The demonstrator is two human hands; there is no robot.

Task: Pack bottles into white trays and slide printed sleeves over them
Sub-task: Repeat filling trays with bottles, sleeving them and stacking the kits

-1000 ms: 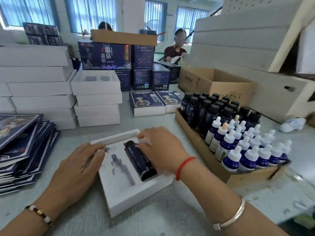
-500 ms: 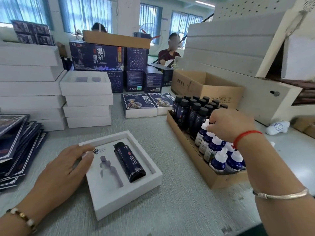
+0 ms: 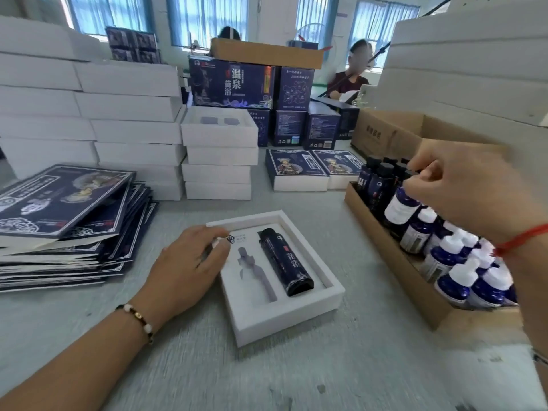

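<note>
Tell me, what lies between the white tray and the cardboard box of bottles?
Only bare grey table separates the white tray from the cardboard box, as the head view shows.

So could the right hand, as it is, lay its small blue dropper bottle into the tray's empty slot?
Probably yes: the right hand grips the small blue dropper bottle, and the dropper-shaped slot in the white foam tray lies uncovered.

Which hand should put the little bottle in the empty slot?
The right hand: it already grips a dropper bottle. The left hand rests on the tray, beside the slot.
</note>
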